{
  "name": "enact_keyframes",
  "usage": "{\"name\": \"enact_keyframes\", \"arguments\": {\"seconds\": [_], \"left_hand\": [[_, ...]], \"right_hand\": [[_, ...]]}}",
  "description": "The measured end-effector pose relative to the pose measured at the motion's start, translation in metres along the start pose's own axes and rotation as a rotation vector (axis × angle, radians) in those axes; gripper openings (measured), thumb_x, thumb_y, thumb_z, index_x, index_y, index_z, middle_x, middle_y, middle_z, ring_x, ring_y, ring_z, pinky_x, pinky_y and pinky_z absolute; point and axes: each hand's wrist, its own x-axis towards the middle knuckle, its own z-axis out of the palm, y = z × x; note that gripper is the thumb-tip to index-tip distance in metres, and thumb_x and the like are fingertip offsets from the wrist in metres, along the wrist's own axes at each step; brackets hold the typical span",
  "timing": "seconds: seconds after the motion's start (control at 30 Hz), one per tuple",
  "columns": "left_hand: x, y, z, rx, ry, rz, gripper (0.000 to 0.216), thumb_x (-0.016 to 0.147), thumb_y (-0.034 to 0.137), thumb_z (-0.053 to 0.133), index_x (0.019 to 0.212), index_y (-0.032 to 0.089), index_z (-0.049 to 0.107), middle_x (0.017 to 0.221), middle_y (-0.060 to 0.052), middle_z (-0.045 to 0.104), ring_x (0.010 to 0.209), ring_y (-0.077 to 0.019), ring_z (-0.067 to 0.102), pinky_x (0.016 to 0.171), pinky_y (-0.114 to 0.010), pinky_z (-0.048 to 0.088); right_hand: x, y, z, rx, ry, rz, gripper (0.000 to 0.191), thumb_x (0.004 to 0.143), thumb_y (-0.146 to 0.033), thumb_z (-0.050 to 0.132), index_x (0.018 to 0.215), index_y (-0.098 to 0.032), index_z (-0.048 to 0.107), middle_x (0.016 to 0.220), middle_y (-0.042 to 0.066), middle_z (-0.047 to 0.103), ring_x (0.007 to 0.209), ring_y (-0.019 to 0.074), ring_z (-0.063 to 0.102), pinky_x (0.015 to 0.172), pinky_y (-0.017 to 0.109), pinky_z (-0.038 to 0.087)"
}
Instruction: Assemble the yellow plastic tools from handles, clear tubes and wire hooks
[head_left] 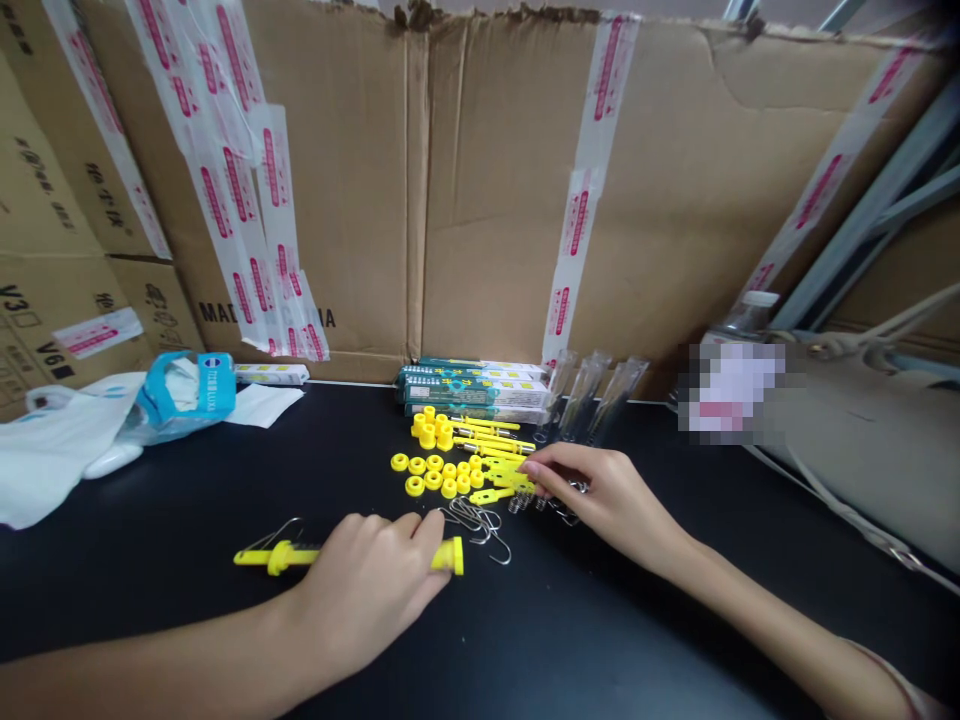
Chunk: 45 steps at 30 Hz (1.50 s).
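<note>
My left hand (371,575) is wrapped round a tubular spring scale (292,557) with yellow ends and a wire hook at its left end. Its middle is hidden by my fingers. My right hand (600,490) is closed in a pinch at a pile of flat yellow strips (506,472), with fingertips on one strip. Just left of them lie several yellow rings (433,480) and taller yellow caps (427,435). Silver S-shaped hooks (476,520) rest between my hands. Small springs (517,503) sit below the right fingertips. Yellow rods with metal parts (495,437) lie behind the strips.
Green-and-white boxes (476,390) are stacked at the back, beside clear tubes (592,395). A blue tissue pack (187,390) and white bag (67,440) lie left. A bottle (754,310) and a beige bag (870,430) stand right. Taped cardboard (495,200) walls off the black table (585,630).
</note>
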Motion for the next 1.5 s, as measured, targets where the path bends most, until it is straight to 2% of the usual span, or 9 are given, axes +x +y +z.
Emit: {"name": "enact_keyframes", "arguments": {"seconds": [0.3,0.5,0.67,0.8,0.9,1.0,1.27,1.4,1.5], "left_hand": [[-0.002,-0.001,0.002,0.002,-0.006,-0.001,0.011,0.093,0.019,0.051,0.099,0.018,0.060,0.089,-0.005,0.073,0.079,-0.0334,0.074,0.065,-0.045,0.059],[-0.002,-0.001,0.003,0.024,0.022,0.003,0.009,0.094,0.019,0.051,0.098,0.018,0.059,0.088,-0.005,0.073,0.078,-0.0293,0.074,0.064,-0.036,0.057],[-0.002,-0.001,0.004,0.016,0.068,0.020,0.007,0.093,0.017,0.051,0.097,0.017,0.058,0.086,-0.005,0.073,0.075,-0.0294,0.074,0.060,-0.034,0.055],[-0.001,0.000,0.004,0.011,0.068,0.019,0.010,0.093,0.018,0.053,0.101,0.018,0.058,0.088,-0.005,0.073,0.077,-0.0301,0.074,0.060,-0.035,0.055],[-0.001,0.000,0.002,0.010,0.051,0.010,0.012,0.094,0.018,0.051,0.103,0.017,0.059,0.090,-0.006,0.073,0.078,-0.0318,0.074,0.061,-0.039,0.056],[-0.001,0.000,0.001,0.001,0.036,0.006,0.011,0.094,0.019,0.051,0.101,0.017,0.059,0.090,-0.006,0.073,0.079,-0.0322,0.074,0.061,-0.039,0.056],[-0.002,0.001,0.002,0.011,0.030,-0.001,0.009,0.094,0.019,0.051,0.098,0.018,0.059,0.089,-0.005,0.073,0.079,-0.0291,0.074,0.063,-0.034,0.055],[-0.002,0.000,0.001,0.013,0.026,0.002,0.009,0.094,0.019,0.050,0.097,0.018,0.059,0.089,-0.005,0.073,0.079,-0.0295,0.074,0.062,-0.034,0.054],[-0.002,0.000,0.001,0.005,0.031,0.002,0.009,0.093,0.018,0.051,0.099,0.018,0.059,0.089,-0.005,0.073,0.079,-0.0299,0.074,0.062,-0.035,0.055]], "right_hand": [[0.000,0.001,-0.018,-0.070,0.085,-0.010,0.030,0.098,-0.041,0.052,0.090,-0.019,0.070,0.068,0.001,0.069,0.059,0.0146,0.063,0.057,0.024,0.047],[0.002,0.016,-0.045,-0.255,-0.174,-0.069,0.029,0.082,-0.043,0.073,0.105,-0.026,0.072,0.099,0.003,0.068,0.069,0.0139,0.060,0.058,0.025,0.048],[-0.003,0.033,-0.046,-0.322,-0.173,0.059,0.033,0.081,-0.046,0.073,0.108,-0.027,0.073,0.100,0.005,0.065,0.069,0.0160,0.064,0.065,0.030,0.053],[-0.006,0.040,-0.040,-0.264,-0.144,0.229,0.042,0.081,-0.053,0.070,0.114,-0.026,0.072,0.095,0.006,0.065,0.055,0.0137,0.064,0.052,0.026,0.053],[-0.005,0.040,-0.038,-0.142,-0.171,0.359,0.043,0.081,-0.046,0.072,0.117,-0.023,0.072,0.101,0.008,0.065,0.045,0.0099,0.064,0.049,0.025,0.055],[-0.004,0.037,-0.041,-0.048,-0.191,0.440,0.037,0.078,-0.034,0.074,0.112,-0.020,0.074,0.103,0.010,0.067,0.052,0.0148,0.070,0.055,0.027,0.060],[-0.003,0.040,-0.043,0.013,-0.153,0.464,0.023,0.072,-0.014,0.069,0.093,-0.020,0.076,0.091,0.006,0.074,0.060,0.0186,0.074,0.057,0.027,0.064],[-0.001,0.044,-0.037,-0.046,-0.128,0.442,0.012,0.073,-0.014,0.066,0.079,-0.019,0.076,0.073,0.003,0.072,0.056,0.0172,0.072,0.052,0.024,0.062],[-0.001,0.047,-0.036,-0.112,-0.106,0.389,0.014,0.075,-0.021,0.069,0.086,-0.021,0.077,0.070,0.001,0.070,0.050,0.0153,0.069,0.049,0.023,0.057]]}}
